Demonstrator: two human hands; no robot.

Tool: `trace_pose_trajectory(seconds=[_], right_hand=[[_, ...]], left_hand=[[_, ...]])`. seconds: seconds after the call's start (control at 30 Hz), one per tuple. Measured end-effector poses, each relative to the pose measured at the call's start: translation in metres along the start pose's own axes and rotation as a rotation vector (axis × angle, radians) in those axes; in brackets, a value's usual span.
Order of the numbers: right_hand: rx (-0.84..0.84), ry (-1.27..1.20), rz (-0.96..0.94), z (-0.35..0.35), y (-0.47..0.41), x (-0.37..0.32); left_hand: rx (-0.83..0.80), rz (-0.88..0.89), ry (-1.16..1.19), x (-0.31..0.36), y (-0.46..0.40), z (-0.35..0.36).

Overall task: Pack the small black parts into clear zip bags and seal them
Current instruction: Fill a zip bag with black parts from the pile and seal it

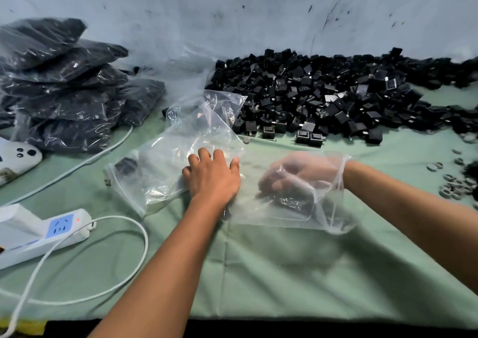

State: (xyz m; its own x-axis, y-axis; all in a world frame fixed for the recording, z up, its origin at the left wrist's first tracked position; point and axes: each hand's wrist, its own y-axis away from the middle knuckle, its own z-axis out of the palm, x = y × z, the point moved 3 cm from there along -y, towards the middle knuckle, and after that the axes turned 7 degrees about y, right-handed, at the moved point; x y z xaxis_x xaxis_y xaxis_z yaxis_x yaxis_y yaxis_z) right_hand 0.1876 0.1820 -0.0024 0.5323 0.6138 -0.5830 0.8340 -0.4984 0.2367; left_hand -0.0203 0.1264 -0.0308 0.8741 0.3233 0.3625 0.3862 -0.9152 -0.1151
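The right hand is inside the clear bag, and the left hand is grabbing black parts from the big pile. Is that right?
Not quite. The head view shows the right hand inside the clear bag, but the left hand isn't at the big pile. It rests on the clear bags lying on the green cloth, nearer than the pile.

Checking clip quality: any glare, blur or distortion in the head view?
Head view: wide-angle bending at the edges; glare streaks on the clear bag veil the right hand inside it; the left hand is sharp; the black parts pile softens toward the right edge.
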Motion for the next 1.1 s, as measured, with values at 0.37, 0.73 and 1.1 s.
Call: trace_pose_trajectory(seconds=[0.37,0.73,1.1], right_hand=[[0.408,-0.207,0.634,-0.073,0.094,0.103],[0.561,0.384,0.426,-0.048,0.026,0.088],[0.815,-0.143,0.507,-0.064,0.089,0.079]], left_hand=[[-0.036,-0.067,-0.047,0.003,0.001,0.0],[0.007,-0.076,-0.055,0.005,0.002,-0.002],[0.153,-0.205,-0.097,0.023,0.009,-0.023]])
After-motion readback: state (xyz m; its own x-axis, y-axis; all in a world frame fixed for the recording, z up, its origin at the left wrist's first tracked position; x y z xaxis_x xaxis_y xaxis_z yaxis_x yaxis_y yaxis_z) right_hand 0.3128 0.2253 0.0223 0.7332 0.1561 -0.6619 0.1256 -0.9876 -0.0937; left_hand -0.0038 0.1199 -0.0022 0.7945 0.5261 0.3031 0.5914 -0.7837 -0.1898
